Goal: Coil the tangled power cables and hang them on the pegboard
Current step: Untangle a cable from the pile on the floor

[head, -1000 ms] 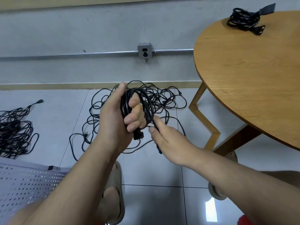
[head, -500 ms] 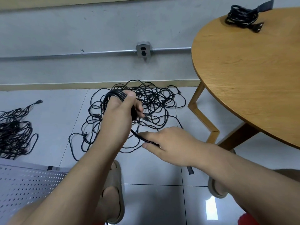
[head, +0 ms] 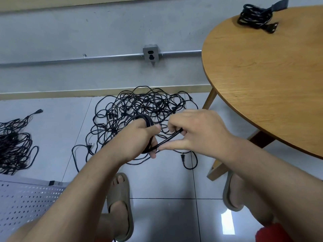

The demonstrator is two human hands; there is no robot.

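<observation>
Now | left hand grip wraps coil | right hand grip pinches cable tail, seemingly | table edge near right

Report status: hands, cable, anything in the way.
Left hand grips coil. Right hand pinches its loose end. Tangled pile on floor beyond; nothing blocks.

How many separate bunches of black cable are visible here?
4: a coil in the left hand, a central tangle on the floor behind it, a second tangle at the left edge, a bundle on the table. More may be hidden.
</observation>
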